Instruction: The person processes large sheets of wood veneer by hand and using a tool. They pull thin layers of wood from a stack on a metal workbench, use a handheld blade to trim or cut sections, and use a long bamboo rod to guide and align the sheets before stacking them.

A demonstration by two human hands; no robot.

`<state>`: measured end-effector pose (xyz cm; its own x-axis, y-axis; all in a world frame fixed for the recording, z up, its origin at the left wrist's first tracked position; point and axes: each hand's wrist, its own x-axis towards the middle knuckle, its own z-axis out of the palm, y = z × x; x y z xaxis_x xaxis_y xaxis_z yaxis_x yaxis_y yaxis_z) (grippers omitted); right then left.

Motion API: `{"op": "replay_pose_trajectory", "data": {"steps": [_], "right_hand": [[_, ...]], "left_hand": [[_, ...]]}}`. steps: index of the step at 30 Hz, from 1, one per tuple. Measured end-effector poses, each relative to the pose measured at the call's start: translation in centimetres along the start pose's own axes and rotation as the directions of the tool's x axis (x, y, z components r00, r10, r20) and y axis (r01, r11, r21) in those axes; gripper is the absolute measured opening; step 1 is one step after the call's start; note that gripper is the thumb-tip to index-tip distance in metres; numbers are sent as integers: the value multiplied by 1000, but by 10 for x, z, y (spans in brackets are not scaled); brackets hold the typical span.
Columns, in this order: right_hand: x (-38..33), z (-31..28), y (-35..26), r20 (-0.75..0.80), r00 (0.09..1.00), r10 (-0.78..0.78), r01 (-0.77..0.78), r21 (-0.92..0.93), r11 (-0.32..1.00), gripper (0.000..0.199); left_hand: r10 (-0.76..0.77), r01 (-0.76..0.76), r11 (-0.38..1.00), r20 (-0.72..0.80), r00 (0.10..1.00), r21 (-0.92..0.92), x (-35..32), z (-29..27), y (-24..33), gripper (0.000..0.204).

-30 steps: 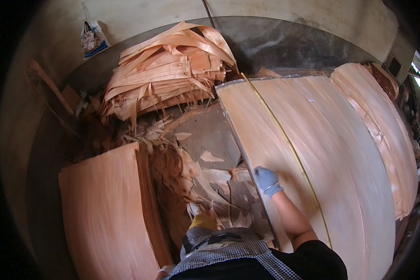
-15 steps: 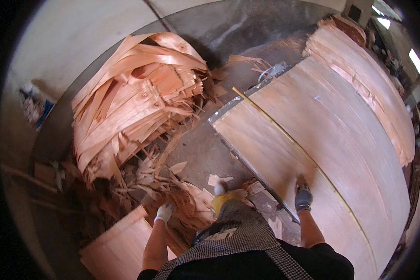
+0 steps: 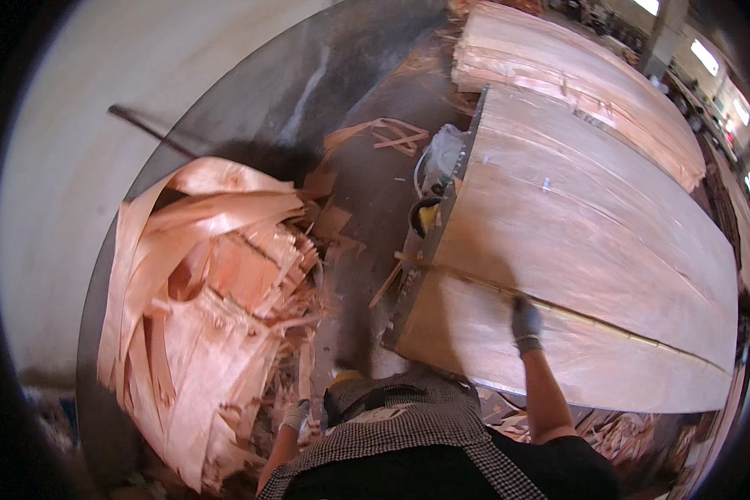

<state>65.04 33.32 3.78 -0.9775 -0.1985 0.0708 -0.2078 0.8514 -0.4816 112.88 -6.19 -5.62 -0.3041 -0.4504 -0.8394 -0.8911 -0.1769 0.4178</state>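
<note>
My right hand (image 3: 526,323), in a grey glove, is over a broad pale wood-veneer stack (image 3: 592,217). Its fingertips meet a long thin yellowish stick (image 3: 625,325) that lies across the top sheet. Whether the fingers close round the stick is hidden by the back of the hand. The stick's left end juts past the stack's dark edge (image 3: 417,304). Low beside my body hangs my left hand (image 3: 295,415) in a whitish glove, near the torn veneer strips (image 3: 217,308). No object shows in it, and its fingers are too small to read.
Curled veneer scraps form a big heap along the left wall (image 3: 100,83). A dark round container (image 3: 425,217) and a clear plastic bag (image 3: 447,150) sit by the stack's left edge. Another veneer stack (image 3: 558,58) stands beyond, and loose strips (image 3: 383,133) litter the floor.
My view has turned, so the stack and stick lie more crosswise. The right hand has moved from the bare sheet to the stick. My left hand stays low by my body.
</note>
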Motion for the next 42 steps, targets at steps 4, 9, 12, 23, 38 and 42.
{"op": "replay_pose_trajectory", "data": {"steps": [4,9,12,23,38,42], "right_hand": [[26,73,-135,538,834,122,-463,563,685,21],[48,108,-180,428,825,370,-565,609,556,22],[40,107,-169,433,757,490,-651,565,507,21],[31,82,-164,-53,152,987,-485,866,121,19],[131,125,-145,-331,-151,931,-447,863,235,51],[213,148,-260,-43,-52,998,359,932,59,35]], "left_hand": [[407,-450,594,233,883,667,137,-107,-8,30],[586,-681,173,482,651,711,215,-182,177,28],[372,-580,96,511,775,809,196,-172,322,41],[511,-871,154,717,474,467,280,-73,631,41],[-4,-831,-180,845,535,526,429,14,884,44],[-88,-925,-289,955,284,249,449,80,976,41]]}}
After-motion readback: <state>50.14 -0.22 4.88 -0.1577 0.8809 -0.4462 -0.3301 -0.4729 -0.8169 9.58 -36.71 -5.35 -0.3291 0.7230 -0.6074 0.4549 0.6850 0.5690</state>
